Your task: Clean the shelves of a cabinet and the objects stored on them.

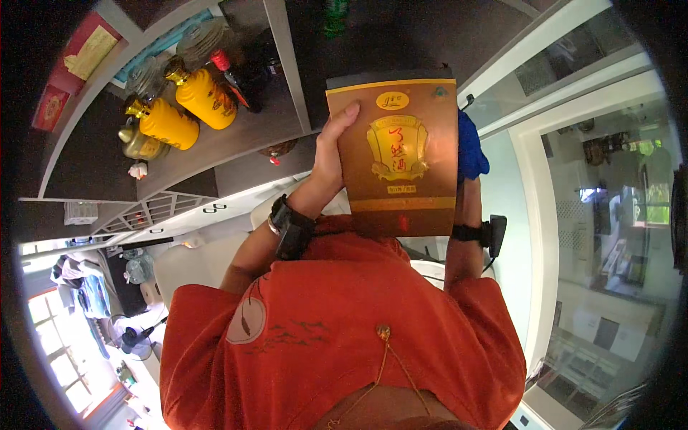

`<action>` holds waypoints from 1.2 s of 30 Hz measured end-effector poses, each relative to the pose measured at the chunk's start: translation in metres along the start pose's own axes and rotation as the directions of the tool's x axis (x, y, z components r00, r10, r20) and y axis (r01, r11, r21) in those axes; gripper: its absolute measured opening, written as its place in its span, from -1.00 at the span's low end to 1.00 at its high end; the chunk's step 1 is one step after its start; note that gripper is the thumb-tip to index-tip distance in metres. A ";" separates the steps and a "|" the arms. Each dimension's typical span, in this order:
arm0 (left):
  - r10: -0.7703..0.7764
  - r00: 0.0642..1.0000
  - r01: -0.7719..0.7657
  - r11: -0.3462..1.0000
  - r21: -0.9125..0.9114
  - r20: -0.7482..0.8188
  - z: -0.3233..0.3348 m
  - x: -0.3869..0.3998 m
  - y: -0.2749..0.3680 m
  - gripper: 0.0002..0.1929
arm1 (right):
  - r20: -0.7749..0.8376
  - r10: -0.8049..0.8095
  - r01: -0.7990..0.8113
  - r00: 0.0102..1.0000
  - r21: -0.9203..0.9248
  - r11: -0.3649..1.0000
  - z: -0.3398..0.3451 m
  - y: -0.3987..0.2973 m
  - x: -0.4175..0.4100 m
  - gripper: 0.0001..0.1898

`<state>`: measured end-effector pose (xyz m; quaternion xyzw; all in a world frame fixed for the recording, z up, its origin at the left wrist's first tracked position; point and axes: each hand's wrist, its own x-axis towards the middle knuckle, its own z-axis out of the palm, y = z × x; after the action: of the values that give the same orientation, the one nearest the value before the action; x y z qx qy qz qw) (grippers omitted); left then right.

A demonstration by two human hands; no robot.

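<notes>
A brown and gold liquor box (398, 156), bearing writing, is held upright before my chest. My left hand (334, 134) grips its left side, with the thumb on the front face and the other fingers hidden behind. At the box's right edge, my right hand (468, 166) is mostly hidden behind a bunched blue cloth (472, 145); whether its fingers close on the cloth or the box cannot be told.
Yellow bottles (207, 99), a dark bottle with a red top (231, 75) and glass jars stand on a shelf (252, 121) at the upper left. Red boxes (51, 107) sit farther left. A white-framed glass door (529, 226) is at the right.
</notes>
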<state>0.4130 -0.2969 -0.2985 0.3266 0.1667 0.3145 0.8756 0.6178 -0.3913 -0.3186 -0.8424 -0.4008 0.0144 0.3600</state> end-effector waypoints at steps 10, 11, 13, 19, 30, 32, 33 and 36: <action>0.012 0.999 -0.011 0.999 -0.041 0.035 -0.001 0.025 0.010 -0.43 | -0.039 0.010 -0.009 0.999 0.022 1.000 0.007 0.021 -0.030 -0.58; 0.006 0.999 -0.005 0.999 -0.042 0.032 -0.002 0.030 0.010 -0.43 | -0.048 0.016 -0.014 0.999 0.027 1.000 0.006 0.024 -0.035 -0.58; -0.036 0.999 0.037 0.999 -0.026 0.027 -0.003 0.037 0.012 -0.41 | -0.062 0.025 -0.023 0.998 0.036 0.999 0.008 0.036 -0.048 -0.57; -0.055 0.998 0.056 0.998 -0.032 0.009 0.008 0.044 0.014 -0.36 | -0.140 0.068 -0.061 0.988 0.055 0.997 0.032 0.106 -0.100 -0.56; -0.110 0.988 0.117 0.991 -0.057 0.106 0.001 0.065 0.007 -0.37 | 0.033 0.116 -0.112 0.993 -0.090 0.990 -0.018 0.022 -0.099 -0.44; -0.080 0.990 0.086 0.995 -0.044 0.117 -0.001 0.067 0.006 -0.38 | 0.073 0.123 -0.108 0.990 -0.177 0.978 -0.024 0.010 -0.099 -0.37; -0.071 0.991 0.075 0.996 -0.037 0.115 0.003 0.066 0.009 -0.39 | 0.074 0.123 -0.108 0.990 -0.179 0.978 -0.023 0.014 -0.101 -0.37; -0.055 0.991 0.060 0.997 -0.040 0.119 0.002 0.068 0.009 -0.42 | 0.015 -0.041 0.042 0.999 -0.142 0.989 -0.019 0.029 -0.104 -0.33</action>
<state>0.4606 -0.2473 -0.2967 0.3205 0.1171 0.2729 0.8995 0.5726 -0.4860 -0.3506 -0.8573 -0.4204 -0.0167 0.2966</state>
